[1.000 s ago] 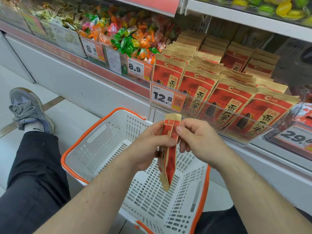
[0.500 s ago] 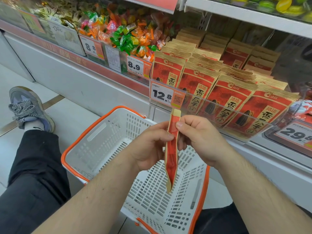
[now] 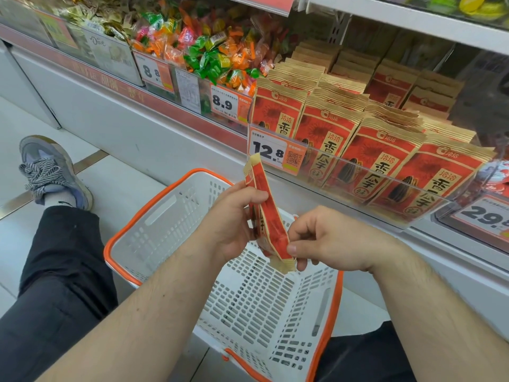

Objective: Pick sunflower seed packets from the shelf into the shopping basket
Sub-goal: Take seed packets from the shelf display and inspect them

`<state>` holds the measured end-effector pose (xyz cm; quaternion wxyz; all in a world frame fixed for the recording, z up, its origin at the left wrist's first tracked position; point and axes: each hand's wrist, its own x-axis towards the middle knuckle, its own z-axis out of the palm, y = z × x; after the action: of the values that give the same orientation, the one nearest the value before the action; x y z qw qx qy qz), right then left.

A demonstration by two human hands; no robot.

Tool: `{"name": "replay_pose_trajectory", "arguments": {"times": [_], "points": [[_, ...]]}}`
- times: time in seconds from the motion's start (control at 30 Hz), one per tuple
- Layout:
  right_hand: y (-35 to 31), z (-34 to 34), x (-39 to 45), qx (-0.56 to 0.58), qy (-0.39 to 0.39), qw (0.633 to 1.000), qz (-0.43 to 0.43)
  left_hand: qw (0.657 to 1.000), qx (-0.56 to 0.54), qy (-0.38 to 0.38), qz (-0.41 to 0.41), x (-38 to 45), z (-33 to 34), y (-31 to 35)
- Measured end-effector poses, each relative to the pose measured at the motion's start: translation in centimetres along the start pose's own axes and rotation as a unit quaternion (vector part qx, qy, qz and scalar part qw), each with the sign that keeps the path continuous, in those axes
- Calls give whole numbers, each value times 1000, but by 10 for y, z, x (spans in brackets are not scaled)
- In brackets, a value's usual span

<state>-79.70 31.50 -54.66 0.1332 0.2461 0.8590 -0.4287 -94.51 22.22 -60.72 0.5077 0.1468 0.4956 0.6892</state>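
Observation:
A red and tan sunflower seed packet (image 3: pixel 268 213) hangs edge-on above the white shopping basket with an orange rim (image 3: pixel 165 188). My left hand (image 3: pixel 234 221) grips the packet around its upper half. My right hand (image 3: pixel 325 238) pinches its lower end between thumb and fingers. The basket holds nothing that I can see. Rows of the same red seed packets (image 3: pixel 369 150) stand upright on the shelf behind a clear plastic rail, just beyond and to the right of my hands.
Bins of wrapped candy (image 3: pixel 209 48) fill the shelf to the left of the seed packets, with price tags (image 3: pixel 272 153) along the rail. My dark-trousered leg and grey shoe (image 3: pixel 52 169) stretch out on the floor at left. An upper shelf edge (image 3: pixel 413 20) overhangs.
The packet has tilted, its top now leaning left. My right hand slid from the packet's upper part down to its lower end. My left hand keeps its hold.

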Motion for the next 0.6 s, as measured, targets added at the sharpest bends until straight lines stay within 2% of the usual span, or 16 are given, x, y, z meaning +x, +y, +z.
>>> {"name": "replay_pose_trajectory", "arguments": {"times": [0.27,0.4,0.5,0.6], "points": [[3,-2,0,-14,-17,1000,3,1000,-6,-24,-11,-1,1,0],[5,-3,1,-6,-12,1000,-10,1000,-14,-7,-15,1,1,-1],[8,-2,3,30,13,999,-18,997,-70,-13,-20,2,-2,1],[13,-1,9,70,82,994,17,991,-135,-17,-14,1,-2,2]]}}
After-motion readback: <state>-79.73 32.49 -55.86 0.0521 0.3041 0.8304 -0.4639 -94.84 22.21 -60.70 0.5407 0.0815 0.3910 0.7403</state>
